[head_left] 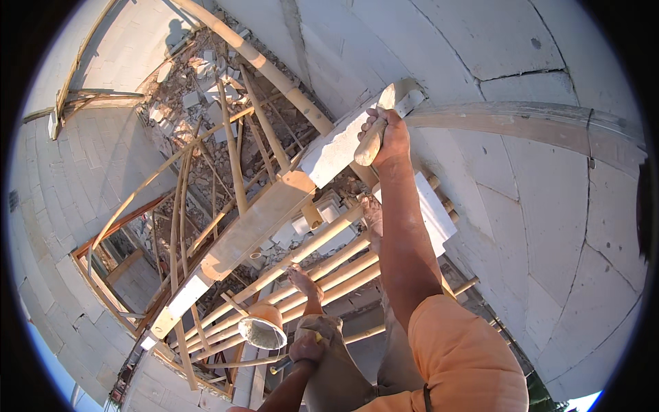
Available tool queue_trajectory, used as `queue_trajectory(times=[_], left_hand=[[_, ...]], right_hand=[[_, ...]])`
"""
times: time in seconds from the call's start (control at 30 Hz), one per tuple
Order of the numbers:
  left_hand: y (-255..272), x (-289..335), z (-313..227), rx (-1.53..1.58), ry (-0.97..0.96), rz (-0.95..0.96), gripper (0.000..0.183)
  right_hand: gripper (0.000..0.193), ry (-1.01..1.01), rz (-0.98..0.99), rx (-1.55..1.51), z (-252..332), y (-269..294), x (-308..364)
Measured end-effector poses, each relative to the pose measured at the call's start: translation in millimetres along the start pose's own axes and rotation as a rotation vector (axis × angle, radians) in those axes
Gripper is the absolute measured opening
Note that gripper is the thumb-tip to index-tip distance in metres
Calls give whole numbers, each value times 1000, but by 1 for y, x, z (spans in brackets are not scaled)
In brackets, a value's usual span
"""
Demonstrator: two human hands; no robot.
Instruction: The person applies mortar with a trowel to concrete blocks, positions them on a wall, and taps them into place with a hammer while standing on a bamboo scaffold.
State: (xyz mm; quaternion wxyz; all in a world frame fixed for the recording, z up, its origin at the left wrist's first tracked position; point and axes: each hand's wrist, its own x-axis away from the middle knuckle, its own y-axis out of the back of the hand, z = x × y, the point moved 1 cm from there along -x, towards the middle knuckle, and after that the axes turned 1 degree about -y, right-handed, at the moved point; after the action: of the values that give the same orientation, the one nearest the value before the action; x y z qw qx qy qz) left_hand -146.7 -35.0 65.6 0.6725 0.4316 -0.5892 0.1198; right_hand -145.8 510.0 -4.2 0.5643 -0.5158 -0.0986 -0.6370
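Observation:
My right hand point(392, 137) is raised at the wall, its fingers closed around the thick wooden handle of a trowel-like tool point(398, 96). The tool's broad, pale end rests at or near the end of a white block point(343, 151), against the large wall; exact contact is unclear. My left hand point(307, 347) is low by my knee, closed on a slim tool point(280, 366) with yellow and dark parts; its kind is mostly hidden. Left of that hand, an orange bucket point(264, 329) holds greyish, mortar-like material.
My bare feet stand on bamboo poles point(329, 278) laid side by side, with gaps showing below. A long wooden beam point(261, 223) slants across in front. Beyond it, thin props point(230, 137) stand over rubble point(199, 89). A white block wall point(508, 172) rises at right.

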Motion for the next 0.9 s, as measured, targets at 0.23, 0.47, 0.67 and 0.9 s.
queue_trajectory(times=[0.23, 0.47, 0.67, 0.9], left_hand=[[5, 6, -8, 97, 69, 47, 25], [-15, 12, -5, 133, 76, 9, 25], [-20, 13, -2, 130, 64, 8, 27], [-10, 12, 3, 104, 70, 39, 30]], right_hand=[[26, 59, -153, 270, 2, 13, -4], [32, 96, -281, 436, -29, 29, -7], [27, 174, -263, 296, -30, 1, -21], [23, 145, -360, 277, -37, 3, -19]])
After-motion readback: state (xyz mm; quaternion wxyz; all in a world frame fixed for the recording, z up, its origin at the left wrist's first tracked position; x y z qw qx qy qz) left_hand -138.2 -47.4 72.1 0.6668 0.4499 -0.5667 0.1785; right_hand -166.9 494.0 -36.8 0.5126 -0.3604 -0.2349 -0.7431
